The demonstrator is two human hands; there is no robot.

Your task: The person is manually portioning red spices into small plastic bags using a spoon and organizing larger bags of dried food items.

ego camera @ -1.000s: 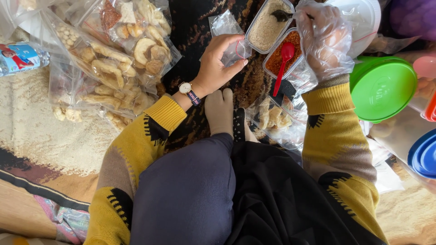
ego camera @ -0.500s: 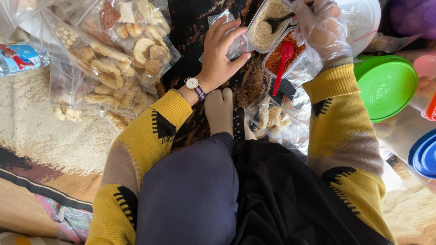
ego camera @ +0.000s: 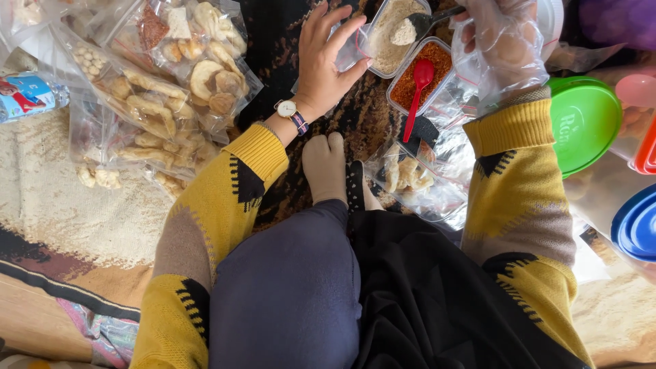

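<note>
My left hand [ego camera: 326,58], with a wristwatch, holds a small clear plastic bag [ego camera: 350,49] beside a clear tub of pale beige powder [ego camera: 391,33]. Inside a clear plastic glove, my right hand [ego camera: 502,41] grips a dark spoon [ego camera: 425,24] heaped with that powder, held over the tub. Just below it sits a second tub of red-orange powder [ego camera: 430,72] with a red spoon [ego camera: 415,92] standing in it. Both sleeves are yellow knit.
Clear bags of crackers and snacks [ego camera: 174,75] lie at the upper left on a patterned rug. A small bag of crackers [ego camera: 410,176] lies by my socked foot [ego camera: 326,167]. A green lid [ego camera: 581,123] and blue lids [ego camera: 639,225] sit at the right, a plastic bottle [ego camera: 27,96] at the far left.
My left hand moved up with the small bag to the beige tub. My right hand took up the dark spoon and lifted a scoop of powder.
</note>
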